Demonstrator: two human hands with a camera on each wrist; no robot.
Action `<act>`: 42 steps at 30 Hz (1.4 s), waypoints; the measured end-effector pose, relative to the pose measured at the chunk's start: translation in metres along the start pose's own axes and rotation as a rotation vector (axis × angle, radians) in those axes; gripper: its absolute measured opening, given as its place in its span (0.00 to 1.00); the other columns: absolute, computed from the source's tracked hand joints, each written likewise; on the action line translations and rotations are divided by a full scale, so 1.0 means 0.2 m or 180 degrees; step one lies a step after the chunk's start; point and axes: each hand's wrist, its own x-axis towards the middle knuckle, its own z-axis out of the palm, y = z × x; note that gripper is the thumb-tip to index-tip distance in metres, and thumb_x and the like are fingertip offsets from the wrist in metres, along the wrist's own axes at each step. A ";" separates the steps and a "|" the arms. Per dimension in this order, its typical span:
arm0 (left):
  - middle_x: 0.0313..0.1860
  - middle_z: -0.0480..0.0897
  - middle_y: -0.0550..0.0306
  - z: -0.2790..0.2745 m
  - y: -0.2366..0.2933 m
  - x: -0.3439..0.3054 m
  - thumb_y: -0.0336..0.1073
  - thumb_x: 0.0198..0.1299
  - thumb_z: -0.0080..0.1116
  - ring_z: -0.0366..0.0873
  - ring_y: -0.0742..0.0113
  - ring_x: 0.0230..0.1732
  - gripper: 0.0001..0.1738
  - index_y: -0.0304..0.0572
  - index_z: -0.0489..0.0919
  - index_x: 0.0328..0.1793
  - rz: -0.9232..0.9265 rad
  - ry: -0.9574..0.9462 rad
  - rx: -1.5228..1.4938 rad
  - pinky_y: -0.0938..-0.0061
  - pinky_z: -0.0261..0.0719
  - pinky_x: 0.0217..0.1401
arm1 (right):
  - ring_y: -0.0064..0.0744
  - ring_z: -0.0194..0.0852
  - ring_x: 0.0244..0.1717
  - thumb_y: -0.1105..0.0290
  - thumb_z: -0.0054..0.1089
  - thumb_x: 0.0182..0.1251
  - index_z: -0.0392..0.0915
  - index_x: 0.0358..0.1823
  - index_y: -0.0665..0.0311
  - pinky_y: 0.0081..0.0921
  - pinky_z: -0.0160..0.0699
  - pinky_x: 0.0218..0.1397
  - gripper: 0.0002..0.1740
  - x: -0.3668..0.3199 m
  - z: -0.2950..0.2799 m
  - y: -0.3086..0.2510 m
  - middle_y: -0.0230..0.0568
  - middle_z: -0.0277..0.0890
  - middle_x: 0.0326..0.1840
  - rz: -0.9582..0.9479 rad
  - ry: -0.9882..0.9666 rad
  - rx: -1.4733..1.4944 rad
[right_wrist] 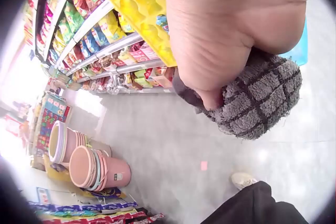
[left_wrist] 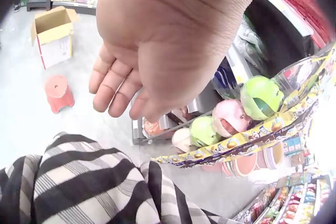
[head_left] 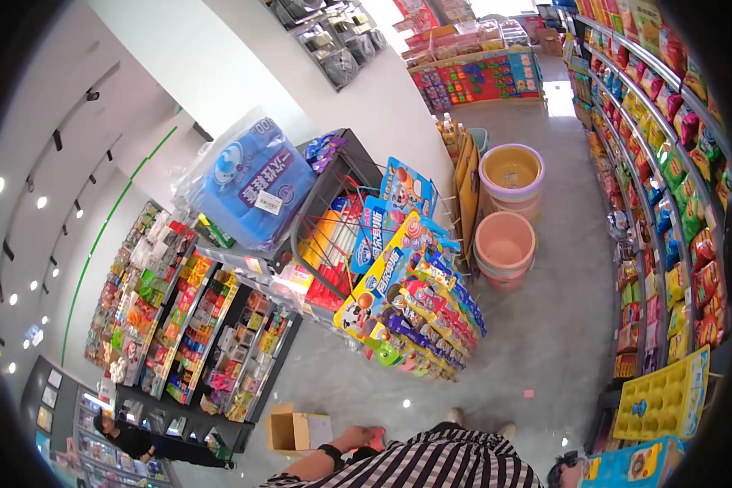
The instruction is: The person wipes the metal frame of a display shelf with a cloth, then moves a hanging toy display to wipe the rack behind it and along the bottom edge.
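My right hand (right_wrist: 231,29) grips a grey checked cloth (right_wrist: 260,95), bunched up under the palm with the fingers mostly hidden behind it. At the lower right of the head view, the same hand (head_left: 573,473) shows beside a yellow tray (head_left: 659,398) with round hollows. My left hand (left_wrist: 152,50) holds nothing, its fingers loosely extended. A hanging display of candy packs (head_left: 419,317) stands in front of me, and in the left wrist view its pink and green round toys (left_wrist: 262,97) are close to that hand.
A red stool (left_wrist: 59,94) and an open cardboard box (left_wrist: 55,37) stand on the floor to the left. Stacked pink buckets (head_left: 505,244) stand past the candy display. Snack shelves (head_left: 667,163) line the right side. Someone in dark clothes (head_left: 134,439) is at the far left.
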 end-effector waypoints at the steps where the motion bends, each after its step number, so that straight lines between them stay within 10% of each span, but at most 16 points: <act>1: 0.30 0.84 0.51 0.00 0.02 -0.06 0.43 0.60 0.59 0.82 0.67 0.28 0.19 0.30 0.81 0.44 0.0025 0.0037 0.0044 0.74 0.81 0.31 | 0.25 0.70 0.23 0.77 0.57 0.60 0.76 0.43 0.63 0.24 0.68 0.20 0.09 0.03 0.00 -0.04 0.34 0.76 0.31 -0.0037 -0.0004 0.0024; 13: 0.31 0.83 0.52 0.11 0.02 -0.16 0.45 0.59 0.59 0.82 0.67 0.27 0.21 0.29 0.80 0.43 -0.0129 -0.0104 -0.0049 0.74 0.81 0.31 | 0.24 0.72 0.25 0.78 0.57 0.61 0.76 0.42 0.64 0.24 0.72 0.23 0.08 -0.04 0.06 -0.21 0.34 0.77 0.33 0.0065 -0.0111 0.0746; 17: 0.36 0.85 0.50 0.08 0.10 -0.11 0.46 0.55 0.59 0.84 0.63 0.34 0.23 0.43 0.80 0.53 -0.0102 0.0086 -0.0349 0.66 0.81 0.41 | 0.24 0.72 0.26 0.78 0.57 0.62 0.77 0.42 0.64 0.23 0.74 0.24 0.07 -0.18 0.02 -0.22 0.34 0.77 0.33 0.0190 -0.0037 0.0965; 25: 0.50 0.80 0.42 -0.19 0.51 -0.01 0.43 0.46 0.72 0.82 0.53 0.43 0.40 0.35 0.68 0.64 0.0992 0.2021 -0.0545 0.63 0.80 0.48 | 0.24 0.75 0.31 0.80 0.56 0.63 0.77 0.44 0.64 0.22 0.79 0.31 0.08 -0.25 -0.05 -0.17 0.34 0.78 0.37 0.0441 -0.0053 0.1128; 29: 0.60 0.74 0.43 -0.35 0.75 -0.02 0.38 0.50 0.70 0.76 0.56 0.56 0.41 0.34 0.62 0.68 0.1481 0.2283 -0.1114 0.65 0.76 0.56 | 0.28 0.73 0.47 0.74 0.55 0.66 0.76 0.51 0.66 0.29 0.74 0.51 0.12 -0.26 -0.07 -0.17 0.35 0.78 0.43 -0.0550 -0.0263 -0.0337; 37: 0.65 0.71 0.42 -0.42 0.98 -0.09 0.37 0.51 0.69 0.70 0.54 0.64 0.44 0.31 0.58 0.71 0.1581 0.1759 -0.1562 0.65 0.71 0.62 | 0.42 0.74 0.54 0.65 0.56 0.65 0.75 0.54 0.65 0.31 0.70 0.56 0.18 -0.30 -0.03 -0.57 0.43 0.79 0.50 -0.0135 0.0126 -0.1823; 42: 0.63 0.73 0.39 -0.40 1.04 -0.17 0.41 0.53 0.67 0.70 0.55 0.66 0.44 0.29 0.59 0.71 0.1667 0.1588 -0.1273 0.64 0.74 0.60 | 0.44 0.75 0.52 0.64 0.57 0.65 0.75 0.53 0.66 0.32 0.71 0.54 0.19 -0.22 0.09 -0.23 0.45 0.80 0.49 -0.0411 0.0107 -0.1780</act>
